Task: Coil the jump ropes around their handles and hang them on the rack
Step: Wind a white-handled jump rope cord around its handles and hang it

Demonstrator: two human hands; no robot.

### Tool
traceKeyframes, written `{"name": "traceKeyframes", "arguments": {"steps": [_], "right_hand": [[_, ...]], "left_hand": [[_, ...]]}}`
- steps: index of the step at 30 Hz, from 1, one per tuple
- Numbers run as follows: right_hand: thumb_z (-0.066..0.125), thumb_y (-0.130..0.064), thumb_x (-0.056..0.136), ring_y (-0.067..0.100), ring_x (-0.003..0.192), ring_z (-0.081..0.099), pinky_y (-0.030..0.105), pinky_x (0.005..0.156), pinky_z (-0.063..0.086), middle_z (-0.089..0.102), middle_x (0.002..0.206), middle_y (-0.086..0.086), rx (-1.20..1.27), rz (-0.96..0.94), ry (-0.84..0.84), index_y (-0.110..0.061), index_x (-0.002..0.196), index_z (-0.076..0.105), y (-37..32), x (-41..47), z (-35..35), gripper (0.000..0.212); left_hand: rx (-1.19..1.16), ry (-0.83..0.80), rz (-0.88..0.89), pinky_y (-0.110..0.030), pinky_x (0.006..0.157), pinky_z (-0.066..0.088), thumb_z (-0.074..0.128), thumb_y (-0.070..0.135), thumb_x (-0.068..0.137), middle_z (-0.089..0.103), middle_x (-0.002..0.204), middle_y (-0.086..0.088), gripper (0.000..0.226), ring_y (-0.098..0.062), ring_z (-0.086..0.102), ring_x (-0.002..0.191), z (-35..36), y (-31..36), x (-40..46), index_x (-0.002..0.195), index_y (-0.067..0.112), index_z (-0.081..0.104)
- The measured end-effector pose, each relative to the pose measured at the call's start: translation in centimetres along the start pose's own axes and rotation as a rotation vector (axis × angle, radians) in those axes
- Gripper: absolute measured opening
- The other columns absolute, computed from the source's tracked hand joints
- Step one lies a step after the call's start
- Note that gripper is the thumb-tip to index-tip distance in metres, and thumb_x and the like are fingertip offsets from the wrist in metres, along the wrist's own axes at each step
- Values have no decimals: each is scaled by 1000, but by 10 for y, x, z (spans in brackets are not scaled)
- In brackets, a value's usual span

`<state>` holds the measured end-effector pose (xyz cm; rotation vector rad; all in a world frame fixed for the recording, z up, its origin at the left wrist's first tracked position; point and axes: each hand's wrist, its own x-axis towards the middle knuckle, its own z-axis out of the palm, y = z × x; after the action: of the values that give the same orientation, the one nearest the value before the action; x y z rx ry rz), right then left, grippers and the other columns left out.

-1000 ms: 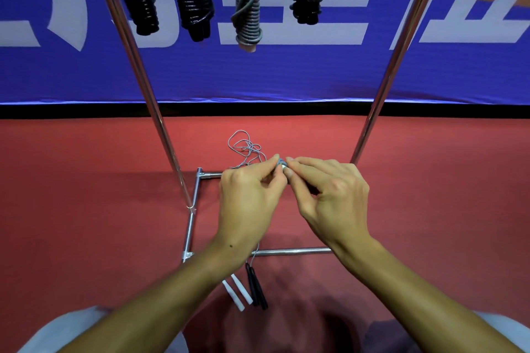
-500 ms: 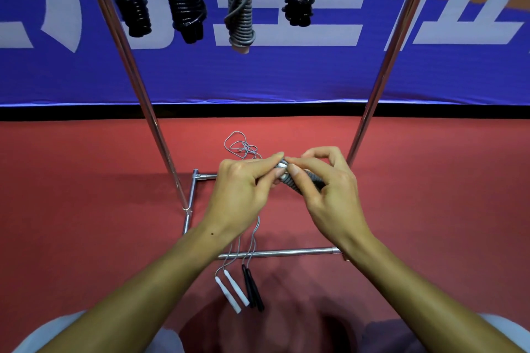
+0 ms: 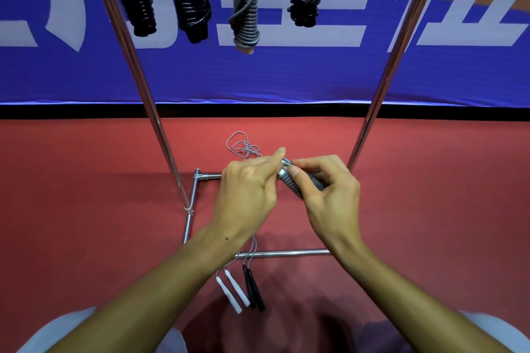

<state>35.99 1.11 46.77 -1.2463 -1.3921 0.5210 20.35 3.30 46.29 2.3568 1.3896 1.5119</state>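
Nearest, low on the red matte floor (image 3: pixel 86 209): two slim white handles (image 3: pixel 233 291) and two slim black handles (image 3: pixel 253 289), smooth, tapered, lying side by side and slanting toward the lower right, thin grey cords running up from them over the front bar of the rack (image 3: pixel 286 253) and behind the left wrist.

Above these, held in the air over the rack's base: a grey rope bundle (image 3: pixel 298 180), ribbed with tight, even turns of cord around its handles, dull and rubbery in look. Long axis slanted, upper-left end at the fingertips, lower-right end hidden inside the right palm. Right hand (image 3: pixel 329 195) curled around the bundle, thumb and forefinger pinching its upper end. Left hand (image 3: pixel 246 192) pinching the thin grey cord right at that same end, fingers bunched tight together.

Just beyond the hands: loose cord (image 3: pixel 241 146) in small tangled loops on the floor.

Rack of shiny round metal tube, a square base frame and two uprights leaning apart toward the top.

Farthest, hanging at the top edge: three glossy black coiled bundles (image 3: pixel 186 0) and one grey coiled bundle (image 3: pixel 246 8), all hanging roughly upright, against a blue banner (image 3: pixel 286 74) with large white shapes.
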Motion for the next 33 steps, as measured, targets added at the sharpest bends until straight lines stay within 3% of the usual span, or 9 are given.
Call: {"name": "traceKeyframes", "arguments": {"steps": [10, 14, 17, 20, 23, 27, 31, 33], "right_hand": [[79, -22, 91, 11, 87, 70, 46, 79, 57, 68, 90, -10, 26, 77, 158, -30, 92, 77, -10, -4, 14, 8], [77, -28, 90, 12, 87, 73, 49, 83, 58, 74, 93, -9, 93, 175, 132, -32, 90, 76, -6, 4, 12, 4], [78, -22, 90, 11, 85, 74, 43, 83, 59, 77, 91, -7, 148, 231, 115, -27, 88, 75, -6, 5, 12, 6], [79, -15, 91, 9, 82, 74, 25, 76, 55, 78, 87, -6, 229, 237, 118, -18, 90, 76, -11, 2, 12, 5], [80, -13, 91, 11, 83, 75, 21, 75, 55, 78, 87, -3, 267, 238, 150, -13, 92, 76, -14, -2, 13, 4], [79, -14, 91, 12, 83, 74, 31, 80, 58, 78, 88, -5, 268, 257, 203, -16, 92, 75, -16, -5, 15, 5], [77, -18, 93, 13, 87, 74, 45, 86, 59, 77, 93, -5, 225, 259, 244, -21, 93, 74, -13, -7, 17, 4], [77, -20, 93, 13, 88, 74, 49, 87, 58, 76, 94, -5, 210, 252, 245, -23, 92, 73, -10, -6, 17, 5]], "left_hand": [[-21, 104, -40, -43, 61, 60, 66, -1, 92, 81, 98, -10, 33, -28, 77, 77, 6, 17, 1, 121, 5, 78], [-165, -7, -189, -34, 74, 63, 64, 14, 98, 82, 104, -2, 31, -19, 76, 82, 1, 16, 7, 127, 13, 76], [-333, -83, -354, -42, 80, 64, 67, 15, 99, 81, 101, 7, 23, -6, 78, 88, -2, 13, 10, 120, 14, 74], [-348, -63, -389, -42, 77, 64, 70, 9, 99, 81, 87, 9, 9, -4, 77, 77, -8, 14, 14, 109, 10, 71], [-326, -46, -378, -41, 74, 63, 72, 11, 99, 80, 80, 11, 4, -5, 76, 71, -9, 17, 15, 102, 10, 69], [-382, -43, -369, -42, 70, 64, 71, 11, 99, 80, 84, 8, 4, -11, 78, 75, -7, 20, 15, 102, 8, 70], [-420, -50, -347, -26, 70, 63, 72, 4, 97, 79, 88, 4, 1, -11, 77, 81, -5, 27, 12, 98, 4, 73], [-433, -73, -367, -27, 72, 63, 72, 6, 98, 78, 89, 3, 2, -15, 76, 83, -4, 27, 12, 97, 5, 74]]}}
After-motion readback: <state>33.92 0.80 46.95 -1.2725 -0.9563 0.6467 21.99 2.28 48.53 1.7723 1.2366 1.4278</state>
